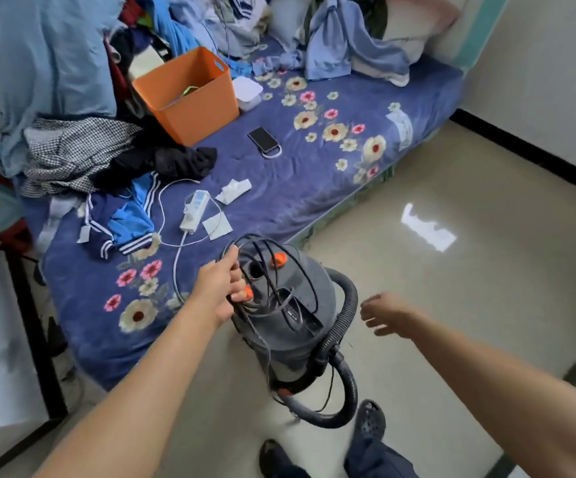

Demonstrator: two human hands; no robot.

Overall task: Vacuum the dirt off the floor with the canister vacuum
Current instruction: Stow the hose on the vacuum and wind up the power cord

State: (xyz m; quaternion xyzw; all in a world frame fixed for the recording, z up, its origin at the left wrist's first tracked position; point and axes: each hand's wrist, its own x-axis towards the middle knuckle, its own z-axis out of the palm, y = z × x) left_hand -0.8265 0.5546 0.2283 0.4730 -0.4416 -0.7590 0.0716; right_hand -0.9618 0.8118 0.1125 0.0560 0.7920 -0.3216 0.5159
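Note:
A grey canister vacuum (300, 343) with orange clips stands on the beige floor (452, 305) beside the bed. Its black power cord (272, 270) lies in loose loops over the lid. A black ribbed hose (346, 305) curves around its right side and down to the floor in front. My left hand (222, 288) grips the cord loops at the lid's left edge. My right hand (388, 315) hovers to the right of the hose, fingers spread, holding nothing.
A bed with a blue flowered cover (279, 174) carries an orange tub (190, 94), a phone (262, 138), a white power strip (195, 210), tissues and piled clothes. My feet in dark shoes (369, 420) stand just behind the vacuum. White walls with black skirting (521, 146) close the right side.

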